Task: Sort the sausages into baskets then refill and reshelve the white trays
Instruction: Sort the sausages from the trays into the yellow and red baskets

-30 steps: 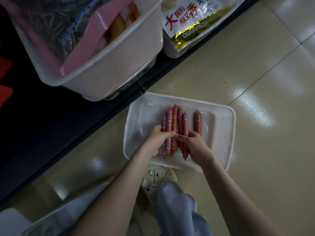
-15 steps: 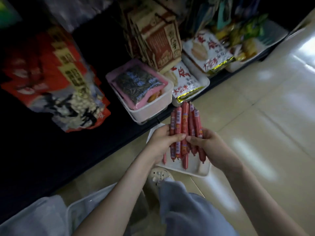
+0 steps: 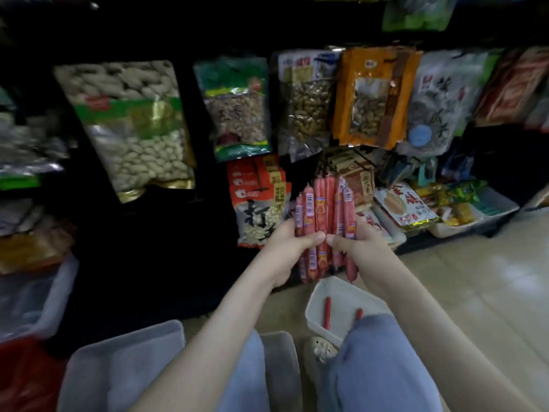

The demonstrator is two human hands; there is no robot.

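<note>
place: shop | evidence: shelves (image 3: 208, 197) packed with bagged nuts (image 3: 133, 126) and snack packets (image 3: 401, 206)

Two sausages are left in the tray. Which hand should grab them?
Probably the right hand: the tray with the two sausages lies just below it, and the left hand is farther off. Both grip the bundle now, so the left would have to hold it alone.

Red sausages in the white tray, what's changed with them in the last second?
The left hand and right hand lifted the bundle of red plastic-wrapped sausages up out of the white plastic tray and hold it upright in the air. Two loose red sausages lie in the tray. Unchanged: both hands' grip on the bundle, the tray on the floor.
</note>
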